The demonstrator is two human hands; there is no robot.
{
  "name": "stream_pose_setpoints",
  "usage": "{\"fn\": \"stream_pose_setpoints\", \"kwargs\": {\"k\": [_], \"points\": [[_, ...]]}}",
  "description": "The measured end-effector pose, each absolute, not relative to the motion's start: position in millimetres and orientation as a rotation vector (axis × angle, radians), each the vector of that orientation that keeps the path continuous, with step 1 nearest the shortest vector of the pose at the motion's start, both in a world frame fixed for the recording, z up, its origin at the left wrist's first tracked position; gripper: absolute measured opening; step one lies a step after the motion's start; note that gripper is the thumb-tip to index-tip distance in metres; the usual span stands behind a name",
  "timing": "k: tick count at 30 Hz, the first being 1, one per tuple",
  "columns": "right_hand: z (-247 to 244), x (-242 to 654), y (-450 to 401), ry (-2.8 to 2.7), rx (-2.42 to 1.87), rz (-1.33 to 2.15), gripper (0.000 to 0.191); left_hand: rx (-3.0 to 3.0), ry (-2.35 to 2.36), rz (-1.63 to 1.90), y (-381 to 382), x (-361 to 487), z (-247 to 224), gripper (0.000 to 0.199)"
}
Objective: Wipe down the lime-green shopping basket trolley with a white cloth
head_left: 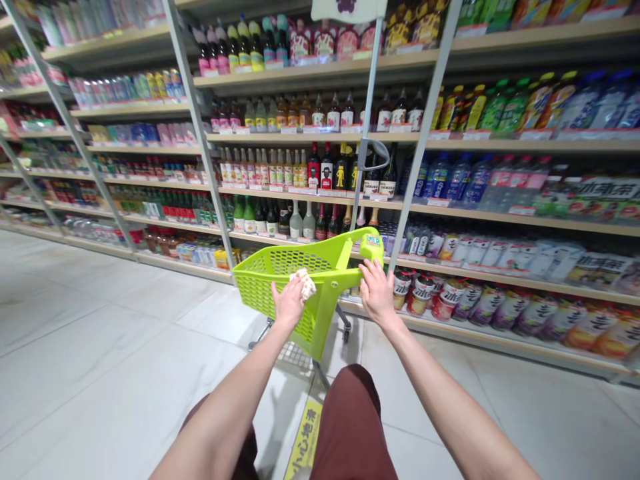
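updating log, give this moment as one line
left hand: holding crumpled cloth; right hand: on green shopping cart; background: bottles on shelves

**A Shop, and a Well-Stocked One**

A self-service shop is what is seen here, supermarket style — tall shelving racks (200, 137) are lined up along the aisle, and tier after tier is packed with goods! Rows of dark bottles (314, 168) are ranked in the middle bay, blue drink bottles (459, 177) are massed to the right, and small white labels (438, 201) are fixed along the shelf edges. A lime-green shopping trolley (320, 257) is stood on pale floor tiles (100, 333) — and a yellow floor strip (305, 440) is printed with Chinese characters.
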State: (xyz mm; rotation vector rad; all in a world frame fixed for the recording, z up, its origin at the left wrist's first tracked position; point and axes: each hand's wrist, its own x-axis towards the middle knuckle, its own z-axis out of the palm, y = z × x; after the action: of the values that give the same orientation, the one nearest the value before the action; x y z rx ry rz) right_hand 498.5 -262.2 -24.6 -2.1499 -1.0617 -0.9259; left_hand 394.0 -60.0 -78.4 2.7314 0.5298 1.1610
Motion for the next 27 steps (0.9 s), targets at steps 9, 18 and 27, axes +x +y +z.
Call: {"fn": "stream_pose_setpoints", "kwargs": {"k": [9,18,27], "points": [[-30.0,489.5,-258.8,-1.016,-2.090,-0.974,0.041,2.756,0.129,1.265,-119.2,406.7,-51.8,0.039],[-74.7,438.0,-241.9,-1.247,-1.859,-0.334,0.050,2.729,0.016,1.095,-114.8,378.9,-78.9,0.031],[-50.8,440.3,-252.4,-1.028,-1.622,0.746,0.036,2.588,-0.187,0.703,-112.1,355.1,-55.3,0.010]]}}
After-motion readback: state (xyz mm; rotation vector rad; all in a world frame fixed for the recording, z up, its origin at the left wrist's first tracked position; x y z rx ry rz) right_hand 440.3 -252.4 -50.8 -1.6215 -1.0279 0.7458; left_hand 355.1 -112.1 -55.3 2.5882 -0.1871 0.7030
